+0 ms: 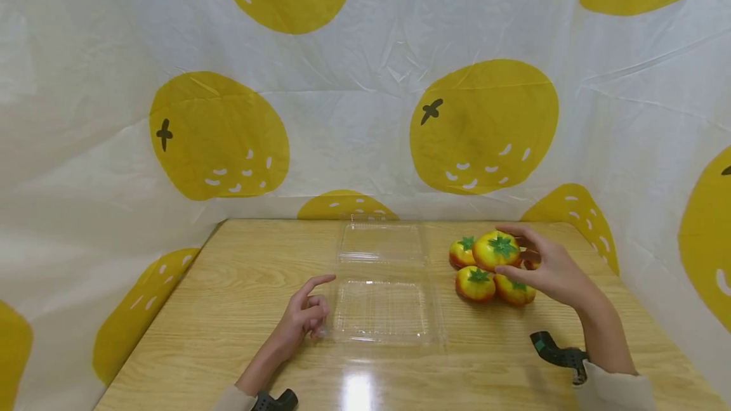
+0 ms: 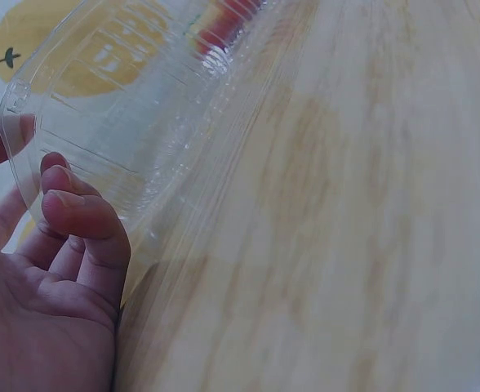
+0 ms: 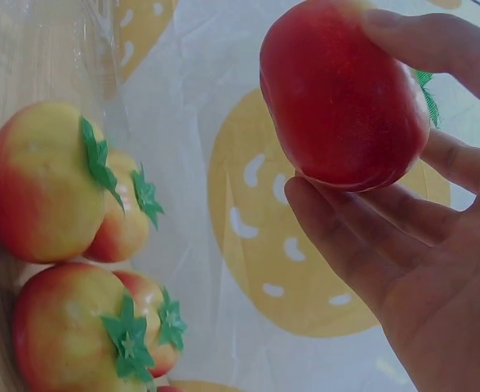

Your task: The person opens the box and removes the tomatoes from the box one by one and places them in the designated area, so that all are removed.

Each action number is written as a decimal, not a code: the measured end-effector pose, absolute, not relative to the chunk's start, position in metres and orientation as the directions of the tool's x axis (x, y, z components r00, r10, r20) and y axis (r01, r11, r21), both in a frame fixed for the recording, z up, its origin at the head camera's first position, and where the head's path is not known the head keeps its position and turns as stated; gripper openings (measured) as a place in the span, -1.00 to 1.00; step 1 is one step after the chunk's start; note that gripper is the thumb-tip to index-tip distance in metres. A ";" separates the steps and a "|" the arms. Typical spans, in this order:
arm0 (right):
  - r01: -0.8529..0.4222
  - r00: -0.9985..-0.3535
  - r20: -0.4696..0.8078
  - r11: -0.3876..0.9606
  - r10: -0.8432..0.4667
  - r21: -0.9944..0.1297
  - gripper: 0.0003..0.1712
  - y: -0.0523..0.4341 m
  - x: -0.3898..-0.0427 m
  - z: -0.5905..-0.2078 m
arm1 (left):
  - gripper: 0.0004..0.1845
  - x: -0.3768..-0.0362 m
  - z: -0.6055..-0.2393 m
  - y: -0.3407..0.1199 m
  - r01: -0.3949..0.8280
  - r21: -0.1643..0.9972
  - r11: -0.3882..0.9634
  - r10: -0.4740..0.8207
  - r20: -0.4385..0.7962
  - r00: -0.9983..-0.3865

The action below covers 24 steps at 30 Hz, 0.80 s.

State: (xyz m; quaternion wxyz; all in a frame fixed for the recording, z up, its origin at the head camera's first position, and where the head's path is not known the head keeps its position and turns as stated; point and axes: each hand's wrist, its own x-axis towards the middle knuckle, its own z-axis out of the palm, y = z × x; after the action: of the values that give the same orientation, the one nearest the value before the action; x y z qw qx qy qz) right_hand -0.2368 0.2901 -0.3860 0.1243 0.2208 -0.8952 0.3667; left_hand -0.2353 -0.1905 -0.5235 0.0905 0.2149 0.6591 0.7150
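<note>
My right hand (image 1: pixel 551 271) holds a toy persimmon (image 1: pixel 495 250), yellow and red with a green leaf top, between thumb and fingers. In the right wrist view, the red underside of this persimmon (image 3: pixel 342 98) shows above the fingers. Several more persimmons (image 1: pixel 476 284) sit grouped on the table beneath and around it. A clear plastic clamshell box (image 1: pixel 379 338) lies unfolded, its lid (image 1: pixel 381 243) laid back away from me. Beside its left edge, my left hand (image 1: pixel 299 316) has the index finger stretched out and the others bent loosely. The left wrist view puts its fingertips (image 2: pixel 77 212) right at the clear rim.
The wooden table (image 1: pixel 240 271) reaches back to a white sheet (image 1: pixel 354 138) printed with large yellow fruits, which also hangs at both sides. A black wrist mount (image 1: pixel 556 354) is on the right forearm, and another (image 1: pixel 276 401) on the left.
</note>
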 end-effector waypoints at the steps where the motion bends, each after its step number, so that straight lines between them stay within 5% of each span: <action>1: -0.484 -0.873 0.384 0.635 -0.301 -0.603 -0.23 0.291 -0.237 -0.386 | -0.29 -0.235 -0.523 -0.190 0.154 0.982 -0.114 0.412 0.187 -0.892; 24: -0.474 -0.876 0.402 0.621 -0.266 -0.624 -0.23 0.315 -0.238 -0.392 | -0.31 -0.234 -0.521 -0.191 0.152 0.981 -0.117 0.414 0.187 -0.891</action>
State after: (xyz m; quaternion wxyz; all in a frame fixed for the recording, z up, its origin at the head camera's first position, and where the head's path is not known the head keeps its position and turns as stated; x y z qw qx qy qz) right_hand -0.2375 0.3151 -0.3916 0.1363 0.2079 -0.8898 0.3826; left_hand -0.2341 -0.1908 -0.5210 0.0916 0.2150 0.6581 0.7157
